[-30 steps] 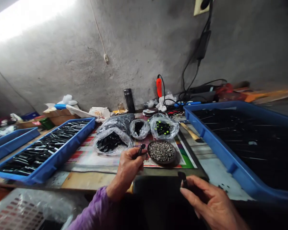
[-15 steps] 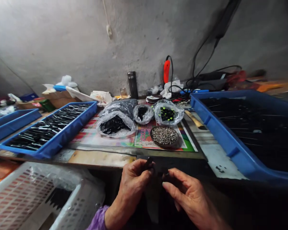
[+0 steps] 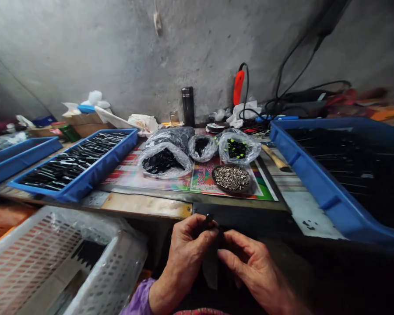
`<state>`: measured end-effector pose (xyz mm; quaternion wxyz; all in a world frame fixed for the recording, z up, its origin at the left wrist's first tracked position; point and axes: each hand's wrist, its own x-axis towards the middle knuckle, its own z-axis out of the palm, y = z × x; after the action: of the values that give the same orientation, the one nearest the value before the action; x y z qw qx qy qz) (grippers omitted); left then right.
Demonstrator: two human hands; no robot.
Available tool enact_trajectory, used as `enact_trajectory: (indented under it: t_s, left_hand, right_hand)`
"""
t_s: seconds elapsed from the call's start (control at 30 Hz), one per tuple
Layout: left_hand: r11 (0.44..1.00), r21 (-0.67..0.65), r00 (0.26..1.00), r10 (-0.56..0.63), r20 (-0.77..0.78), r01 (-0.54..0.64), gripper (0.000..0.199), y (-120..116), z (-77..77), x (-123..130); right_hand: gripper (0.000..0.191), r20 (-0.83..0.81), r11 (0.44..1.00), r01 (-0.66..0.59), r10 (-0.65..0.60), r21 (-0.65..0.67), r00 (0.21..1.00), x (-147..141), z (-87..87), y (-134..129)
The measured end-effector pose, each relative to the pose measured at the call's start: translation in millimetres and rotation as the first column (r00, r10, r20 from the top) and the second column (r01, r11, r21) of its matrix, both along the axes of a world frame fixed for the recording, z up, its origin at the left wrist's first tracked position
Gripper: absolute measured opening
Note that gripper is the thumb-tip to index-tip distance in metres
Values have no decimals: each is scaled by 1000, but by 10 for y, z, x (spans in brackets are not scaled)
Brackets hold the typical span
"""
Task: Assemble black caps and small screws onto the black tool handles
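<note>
Below the bench edge, my left hand (image 3: pixel 188 251) pinches a small black part (image 3: pixel 209 217) between thumb and fingers. My right hand (image 3: pixel 252 264) is close beside it, its thumb and forefinger curled toward the same spot; whatever lies between them is too dark to make out. Beyond the hands, a round dish (image 3: pixel 231 178) of small metal pins sits on a colourful printed sheet (image 3: pixel 197 179). Behind it are open plastic bags: one with black discs (image 3: pixel 164 162), a small one with black pieces (image 3: pixel 202 146), and one with black and bright green pieces (image 3: pixel 238 148).
Long black and silver pieces fill a blue tray (image 3: pixel 82 188) at the left. A larger blue tray (image 3: pixel 328 197) stands right. A white basket (image 3: pixel 108 262) is at lower left. A dark flask (image 3: pixel 188 107) and a red-handled tool (image 3: pixel 238 87) are near the wall.
The view has shifted, so the bench appears slightly higher and further right. My right hand has come closer to my left hand, which still pinches the black part.
</note>
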<state>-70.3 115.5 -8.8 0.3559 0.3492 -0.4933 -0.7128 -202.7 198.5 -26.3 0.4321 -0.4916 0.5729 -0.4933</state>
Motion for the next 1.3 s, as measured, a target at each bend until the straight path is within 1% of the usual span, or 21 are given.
enact_trajectory:
  t_s: [0.13,0.23,0.33,0.47,0.6,0.67,0.77,0.87,0.97,1.1,1.2,1.3]
  left_hand:
    - [999,-13,999,48,-9,-48,13,4,-25,3]
    - [1000,-17,1000,26,-10,-27,12,-15,-48,17]
    - [1000,-24,1000,0,-11,0,12,-24,-61,31]
    - [999,-39,1000,-10,9,10,12,-21,-79,49]
    - [994,-106,997,-20,70,28,10,-34,-107,74]
    - [989,-146,994,-22,111,38,10,-47,-116,85]
    - [979,-196,989,-23,147,52,10,-67,-128,91]
    - [974,-222,990,-21,142,52,10,-78,-163,85]
    - [982,-183,993,-18,116,39,10,-83,-221,77]
    - [993,-110,995,-28,92,39,14,-84,-280,80]
    - [998,-54,996,-41,77,45,19,-76,-286,89]
    - [1000,-10,998,-28,57,29,28,-57,-272,95]
  right_hand:
    - [24,25,999,-10,9,36,1000,21,-37,14]
    - [26,62,997,-45,40,70,997,18,-84,26]
    - [26,65,996,-60,55,71,996,14,-125,30]
    - [26,73,995,-77,72,69,995,32,-115,12]
    - [29,85,995,-54,46,90,995,76,-69,-5]
    - [32,98,993,-50,40,103,994,95,-72,2]
    - [35,93,990,-76,65,118,994,110,-125,22]
    - [36,51,991,-56,50,122,997,125,-196,34]
    - [36,34,992,-35,31,122,999,145,-236,32]
    - [37,63,988,-38,29,149,998,160,-235,28]
    - [38,90,985,-37,22,166,996,158,-227,31]
    - [39,119,985,-41,21,169,993,153,-228,37]
